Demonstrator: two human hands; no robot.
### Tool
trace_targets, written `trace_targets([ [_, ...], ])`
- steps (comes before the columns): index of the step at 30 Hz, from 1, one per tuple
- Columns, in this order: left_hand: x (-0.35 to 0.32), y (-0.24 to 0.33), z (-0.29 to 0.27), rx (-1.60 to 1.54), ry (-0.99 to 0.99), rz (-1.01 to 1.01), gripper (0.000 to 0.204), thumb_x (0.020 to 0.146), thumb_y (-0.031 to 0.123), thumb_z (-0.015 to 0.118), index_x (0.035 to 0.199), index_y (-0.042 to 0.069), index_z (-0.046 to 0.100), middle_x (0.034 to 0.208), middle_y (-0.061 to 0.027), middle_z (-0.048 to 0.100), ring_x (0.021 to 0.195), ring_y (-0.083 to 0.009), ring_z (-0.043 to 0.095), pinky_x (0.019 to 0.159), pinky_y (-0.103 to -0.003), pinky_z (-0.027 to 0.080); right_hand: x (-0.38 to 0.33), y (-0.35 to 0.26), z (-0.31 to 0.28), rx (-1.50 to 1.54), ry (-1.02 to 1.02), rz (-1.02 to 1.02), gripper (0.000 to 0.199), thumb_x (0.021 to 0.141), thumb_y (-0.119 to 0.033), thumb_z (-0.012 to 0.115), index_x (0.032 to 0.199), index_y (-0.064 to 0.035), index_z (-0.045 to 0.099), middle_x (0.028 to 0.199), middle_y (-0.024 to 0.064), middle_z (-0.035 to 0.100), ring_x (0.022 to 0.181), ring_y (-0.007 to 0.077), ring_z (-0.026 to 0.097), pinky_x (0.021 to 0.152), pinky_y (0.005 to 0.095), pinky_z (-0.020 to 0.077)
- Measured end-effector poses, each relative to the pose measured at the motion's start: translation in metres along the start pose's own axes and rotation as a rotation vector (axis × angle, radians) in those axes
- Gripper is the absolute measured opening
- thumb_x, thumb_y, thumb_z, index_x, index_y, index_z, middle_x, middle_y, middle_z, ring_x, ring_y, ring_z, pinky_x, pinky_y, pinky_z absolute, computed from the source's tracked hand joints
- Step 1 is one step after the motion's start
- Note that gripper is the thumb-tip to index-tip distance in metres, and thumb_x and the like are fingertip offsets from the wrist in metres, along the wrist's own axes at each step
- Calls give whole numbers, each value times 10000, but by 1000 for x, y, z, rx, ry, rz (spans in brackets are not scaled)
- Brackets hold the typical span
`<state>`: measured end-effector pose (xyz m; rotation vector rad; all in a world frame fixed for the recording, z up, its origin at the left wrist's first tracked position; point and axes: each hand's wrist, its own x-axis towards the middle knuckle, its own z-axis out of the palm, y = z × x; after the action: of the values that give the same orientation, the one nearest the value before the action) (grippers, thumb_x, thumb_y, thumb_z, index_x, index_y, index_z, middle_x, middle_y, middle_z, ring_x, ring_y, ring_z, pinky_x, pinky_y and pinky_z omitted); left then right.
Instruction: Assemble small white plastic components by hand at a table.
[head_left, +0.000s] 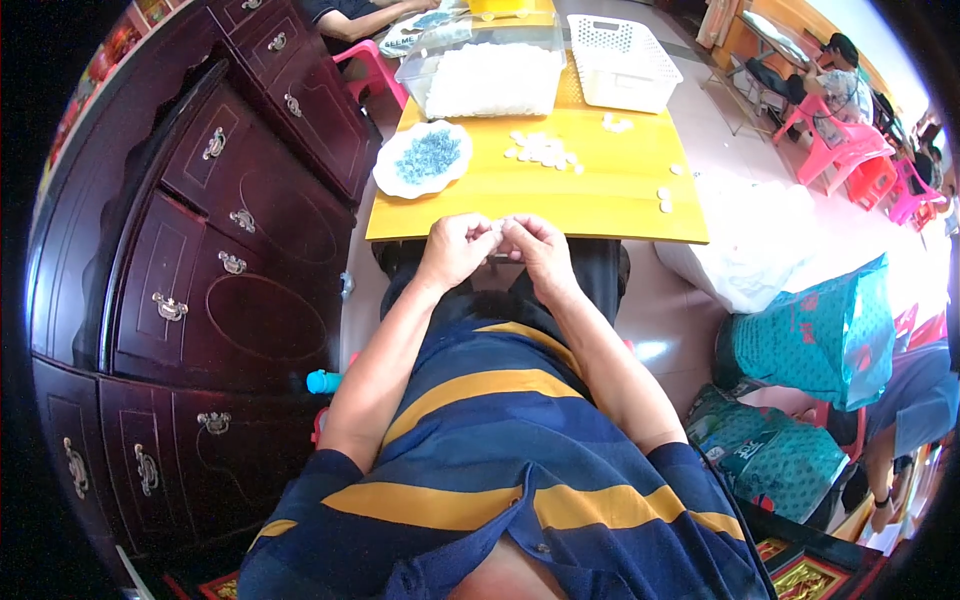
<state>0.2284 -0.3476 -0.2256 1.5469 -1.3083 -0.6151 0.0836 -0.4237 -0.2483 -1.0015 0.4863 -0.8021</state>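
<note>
At the near edge of the yellow surface (600,212), the left hand (455,250) and the right hand (541,252) are meeting at their fingertips, thumbs and forefingers pressing close. Each grip is pinching what seems to be a tiny pale piece (500,226), which is sitting right between the two hands; the fingers are hiding most of it, so its exact shape is not showing. Beyond them, loose white discs (541,150) are lying in a cluster, with a few others resting toward the right edge. A scalloped bowl (398,187) is standing at the left, holding blue bits (427,157). Farther off, a clear tub (412,80) is carrying a white heap (490,80), and a white basket (630,95) with pierced walls is standing just to its right. The piece is probably weighing next to nothing, and is likely feeling stiff and a little slippery, so it is calling for a light, dry pinch at its rim, thumb against forefinger, rather than a squeeze across its face. Pressing too hard could be sending it skidding out. Being so small, it is leaving little room, so each hand should be taking an opposite edge.
</note>
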Motion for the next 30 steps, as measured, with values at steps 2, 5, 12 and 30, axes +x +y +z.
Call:
trace_targets([
  [2,0,3,-3,-26,-19,-30,144,937,119,675,834,19,668,688,12,634,562,-54,562,511,-218,448,0,-4,0,-13,-15,17,170,968,-181,634,995,-22,687,814,9,670,681,59,568,597,196,440],
  [5,-1,5,-1,-85,-21,-88,154,937,136,682,831,25,667,694,13,636,561,-48,559,509,-208,446,2,-3,-1,-47,-20,29,171,974,-179,629,998,-18,684,807,10,670,686,64,573,607,199,446],
  [12,0,-1,5,-101,0,-120,172,934,152,689,818,28,665,697,5,638,569,-47,558,514,-205,447,5,9,-8,38,-11,35,163,979,-161,637,950,-9,686,804,31,676,700,86,590,644,225,475],
  [30,-1,-18,6,-83,72,-63,163,870,113,712,758,10,652,643,5,626,580,-45,551,524,-238,455,2,16,-4,77,63,141,108,953,-137,665,994,-46,705,806,-3,670,688,67,578,622,203,448],
])
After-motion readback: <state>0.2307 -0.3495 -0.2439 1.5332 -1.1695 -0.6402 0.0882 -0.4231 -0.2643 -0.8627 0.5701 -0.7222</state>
